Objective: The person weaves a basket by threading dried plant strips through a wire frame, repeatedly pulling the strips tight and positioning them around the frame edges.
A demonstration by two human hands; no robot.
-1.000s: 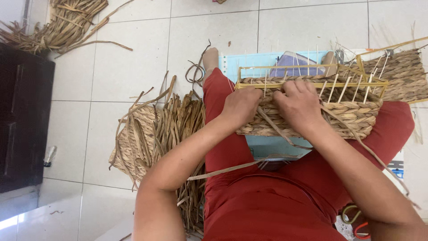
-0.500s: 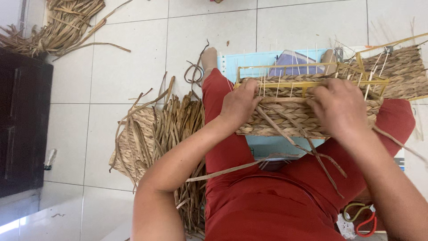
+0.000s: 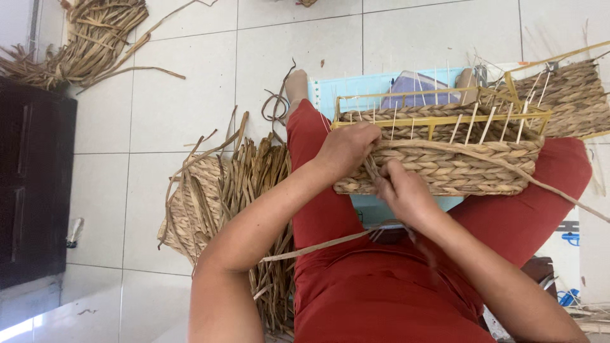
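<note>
A half-woven straw basket [image 3: 457, 168] on a yellow wire frame [image 3: 445, 119] rests on my lap, over red trousers. My left hand [image 3: 348, 147] presses on the basket's left end, fingers over the top row of weave. My right hand [image 3: 406, 194] sits just below and right of it, pinching a straw strand [image 3: 540, 184] against the basket's front wall. That strand runs along the top row and trails off to the right. Thin white upright ribs stick up from the frame.
A pile of dried straw [image 3: 235, 203] lies on the tiled floor left of my legs, and another heap [image 3: 89, 38] at the top left. A dark cabinet [image 3: 32, 190] stands at the left edge. A woven mat [image 3: 572, 95] lies top right, a light blue board [image 3: 362, 86] under the basket.
My right hand has moved left, from the basket's right part to its left front beside my left hand. The loose strand now stretches out to the right.
</note>
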